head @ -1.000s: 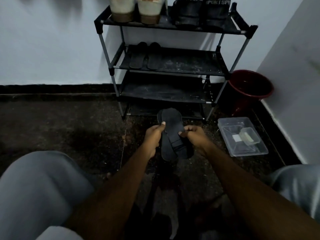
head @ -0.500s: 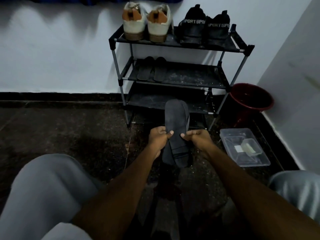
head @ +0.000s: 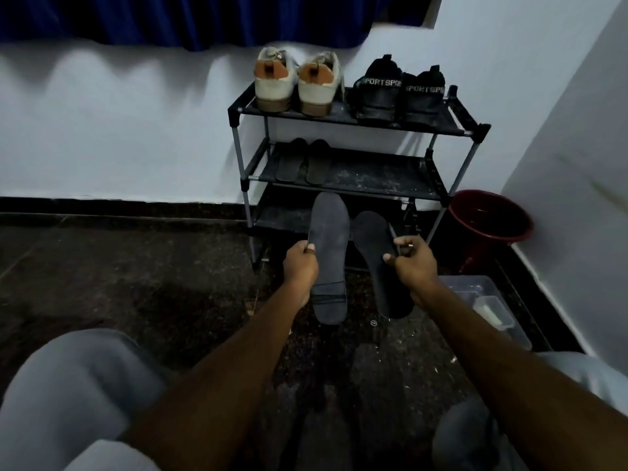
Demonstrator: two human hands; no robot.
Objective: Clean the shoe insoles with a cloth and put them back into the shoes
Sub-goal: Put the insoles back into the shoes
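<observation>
I hold two dark insoles upright in front of the shoe rack, one per hand. My left hand (head: 300,266) grips the left insole (head: 329,253) at its left edge. My right hand (head: 413,263) pinches the right insole (head: 379,260) at its right edge. The two insoles are side by side with a small gap. A pair of black sport shoes (head: 399,93) stands on the rack's top shelf at the right. No cloth is visible.
The black three-shelf rack (head: 343,117) stands against the wall, with white and tan sneakers (head: 295,83) on top and dark sandals (head: 302,163) on the middle shelf. A red bucket (head: 489,222) sits in the corner. A clear plastic box (head: 489,307) lies on the floor at right.
The two insoles were stacked together between both hands. Now they are pulled apart, one in each hand, and raised. The view has tilted upward.
</observation>
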